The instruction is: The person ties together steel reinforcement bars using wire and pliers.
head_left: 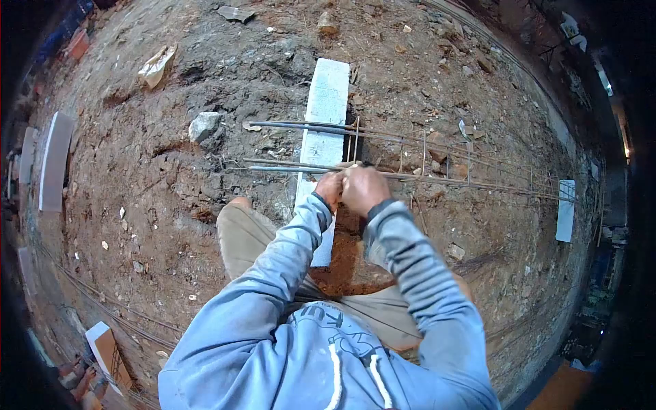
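Observation:
A long cage of thin steel rebar (403, 141) with square stirrups (424, 152) runs across my front, its left end resting over a white block (326, 96). At the cage's near bars, close to a stirrup, my two hands work side by side. My left hand (330, 189) has its fingers closed right at the near bar. Touching it on the right, my right hand (365, 188) is a blurred fist with a dark bit showing at its top; what it grips is hidden.
Another white block (566, 210) lies under the cage's far right end. A grey stone (204, 126) sits on the rough soil left of the bars. White blocks (56, 162) stand at the left, with thin rods (89, 290) along the lower left.

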### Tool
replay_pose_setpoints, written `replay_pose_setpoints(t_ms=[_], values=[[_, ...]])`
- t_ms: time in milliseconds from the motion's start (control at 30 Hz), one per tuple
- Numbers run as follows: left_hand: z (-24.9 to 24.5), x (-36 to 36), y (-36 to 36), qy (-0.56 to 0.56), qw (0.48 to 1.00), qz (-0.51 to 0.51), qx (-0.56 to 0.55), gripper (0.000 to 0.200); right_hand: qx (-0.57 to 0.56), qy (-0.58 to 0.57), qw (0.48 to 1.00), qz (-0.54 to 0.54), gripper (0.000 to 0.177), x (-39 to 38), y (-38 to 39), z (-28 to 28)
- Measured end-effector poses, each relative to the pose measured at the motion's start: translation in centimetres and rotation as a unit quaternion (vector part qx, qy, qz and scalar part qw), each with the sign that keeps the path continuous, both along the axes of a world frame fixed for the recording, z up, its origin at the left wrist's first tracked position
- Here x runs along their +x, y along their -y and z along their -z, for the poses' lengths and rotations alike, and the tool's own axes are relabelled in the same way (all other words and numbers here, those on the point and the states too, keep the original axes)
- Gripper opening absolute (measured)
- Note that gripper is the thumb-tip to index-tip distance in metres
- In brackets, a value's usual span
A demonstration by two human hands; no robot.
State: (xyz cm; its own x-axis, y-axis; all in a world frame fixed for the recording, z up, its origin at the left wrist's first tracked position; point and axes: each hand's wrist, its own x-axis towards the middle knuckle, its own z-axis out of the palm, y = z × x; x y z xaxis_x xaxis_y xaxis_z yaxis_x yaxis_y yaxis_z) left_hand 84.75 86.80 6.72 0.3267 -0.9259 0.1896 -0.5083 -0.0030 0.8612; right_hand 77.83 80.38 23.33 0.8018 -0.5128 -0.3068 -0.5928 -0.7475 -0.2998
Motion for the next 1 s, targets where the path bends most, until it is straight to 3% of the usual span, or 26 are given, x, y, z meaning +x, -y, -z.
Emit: replay_pose_setpoints(t_ms=[33, 67, 100, 167, 200, 233, 267, 300, 333, 367, 400, 433, 500, 567, 600, 633, 667, 700, 767, 800, 867, 1000], values=[[-1.6, -0.5, 0.7, -0.381, 0.920, -0.060, 0.064, 0.023, 0.000, -0.037, 0.999, -0.024, 0.015, 0.6, 1.4, -0.7], [-2.7, -0.9, 1.0, -0.703, 0.693, -0.109, 0.119, 0.021, -0.032, -0.023, 0.999, 0.016, 0.016, 0.8, 2.8, -0.5], [-3.1, -1.0, 0.9, -0.738, 0.667, -0.074, 0.077, 0.020, -0.064, -0.010, 0.996, 0.056, 0.017, 0.5, 4.3, 0.0], [-3.8, -1.1, 0.7, -0.738, 0.667, -0.072, 0.073, 0.017, -0.045, 0.035, 0.991, 0.123, 0.017, -2.0, 8.0, 6.1], [-6.3, -1.5, 0.8, -0.699, 0.688, -0.166, 0.106, 0.017, -0.192, -0.216, 0.936, -0.201, 0.014, -2.8, 8.2, 6.3], [-6.4, -1.8, 0.8, -0.678, 0.713, -0.168, 0.066, 0.019, 0.022, -0.183, 0.976, -0.115, 0.014, -4.0, 6.9, 6.3], [-5.4, -2.2, 0.7, -0.644, 0.730, -0.209, 0.088, 0.024, 0.283, -0.112, 0.951, 0.048, 0.014, -5.2, 5.6, 6.2], [-4.4, -2.7, 0.8, -0.608, 0.747, -0.245, 0.109, 0.030, 0.440, -0.071, 0.875, 0.190, 0.013, -6.4, 4.3, 6.1], [-4.6, -3.1, 0.8, -0.645, 0.723, -0.225, 0.101, 0.033, 0.575, -0.002, 0.745, 0.339, 0.012, -6.8, 1.9, 6.4], [-5.3, -3.4, 0.5, -0.682, 0.695, -0.208, 0.094, 0.036, 0.645, 0.050, 0.685, 0.335, 0.010, -7.6, 0.4, 7.7], [-5.4, -3.4, 0.3, -0.679, 0.705, -0.179, 0.098, 0.034, 0.670, 0.075, 0.655, 0.340, 0.011, -7.7, -0.7, 6.6], [-5.4, -3.4, 0.1, -0.676, 0.715, -0.150, 0.102, 0.033, 0.686, 0.100, 0.640, 0.332, 0.018, -8.4, -0.9, 7.7], [-8.8, -3.8, 0.8, -0.698, 0.680, -0.203, 0.093, 0.032, 0.724, 0.108, 0.637, 0.242, 0.026, -9.7, 0.2, 8.3], [-4.1, -2.4, -0.3, -0.647, 0.755, -0.076, 0.071, 0.027, 0.708, 0.006, 0.675, 0.206, 0.031, -12.1, 3.3, 11.0], [-5.4, -2.5, -0.1, -0.625, 0.769, -0.102, 0.093, 0.025, 0.616, 0.000, 0.753, 0.233, 0.034, -13.6, 5.3, 13.4], [-6.9, -2.2, -0.1, -0.536, 0.822, -0.124, 0.145, 0.023, 0.360, -0.039, 0.922, 0.135, 0.034, -16.1, 7.5, 17.2], [-7.0, -1.8, -0.1, -0.435, 0.880, -0.114, 0.155, 0.026, 0.061, -0.132, 0.986, 0.080, 0.035, -18.5, 9.7, 20.9], [-7.1, -1.4, 0.0, -0.324, 0.926, -0.099, 0.164, 0.029, 0.099, -0.164, 0.931, 0.311, 0.049, -20.8, 11.6, 22.7], [-8.6, -1.0, 0.4, -0.115, 0.970, -0.120, 0.180, 0.037, 0.075, -0.225, 0.856, 0.459, 0.053, -21.2, 13.2, 21.1], [-9.4, -0.6, 0.6, -0.019, 0.976, -0.088, 0.197, 0.036, 0.081, -0.224, 0.857, 0.456, 0.053, -22.3, 13.5, 23.2], [-10.1, -0.4, 1.1, 0.160, 0.959, -0.052, 0.227, 0.029, -0.069, -0.197, 0.900, 0.383, 0.066, -24.4, 13.1, 27.4], [-11.5, 0.0, 2.1, 0.232, 0.932, -0.006, 0.278, 0.015, -0.011, -0.302, 0.879, 0.369, 0.077, -26.3, 14.2, 28.7]])
